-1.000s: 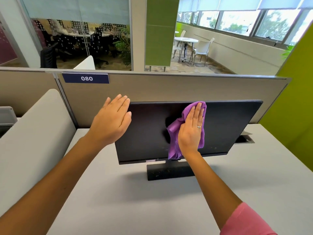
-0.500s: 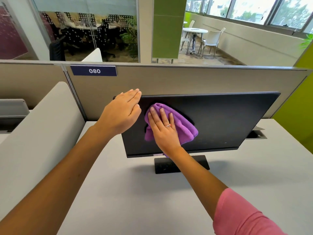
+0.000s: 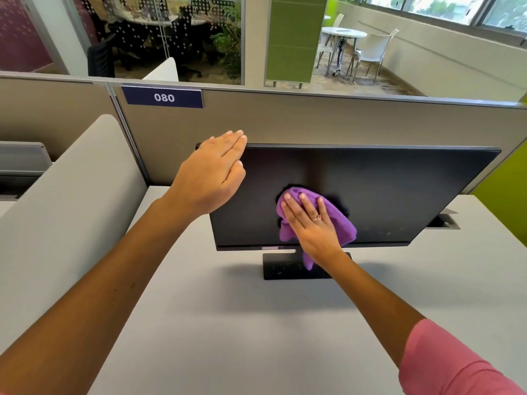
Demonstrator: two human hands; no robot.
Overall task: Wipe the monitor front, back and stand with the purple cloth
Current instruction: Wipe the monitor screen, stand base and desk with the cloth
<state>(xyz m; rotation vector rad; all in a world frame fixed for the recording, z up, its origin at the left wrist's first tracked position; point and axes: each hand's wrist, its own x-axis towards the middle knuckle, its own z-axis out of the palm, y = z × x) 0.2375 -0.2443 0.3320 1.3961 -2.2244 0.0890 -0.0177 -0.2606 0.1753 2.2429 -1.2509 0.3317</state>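
Note:
A black monitor (image 3: 399, 192) stands on a grey desk with its dark screen facing me. Its flat black stand base (image 3: 285, 266) rests on the desk below the screen. My right hand (image 3: 310, 226) lies flat on the purple cloth (image 3: 340, 223) and presses it against the lower middle of the screen. A tail of the cloth hangs down over the stand. My left hand (image 3: 211, 175) rests flat against the monitor's top left corner, fingers together, holding nothing.
A beige cubicle partition (image 3: 313, 118) with a blue "080" label (image 3: 164, 97) rises just behind the monitor. A grey curved divider (image 3: 71, 201) borders the desk (image 3: 256, 323) on the left. A cable port flap (image 3: 443, 220) sits behind the monitor's right side.
My right hand has slid the cloth across the screen, first from the upper middle to the left, then down to the lower middle. My left hand stays at the top left corner.

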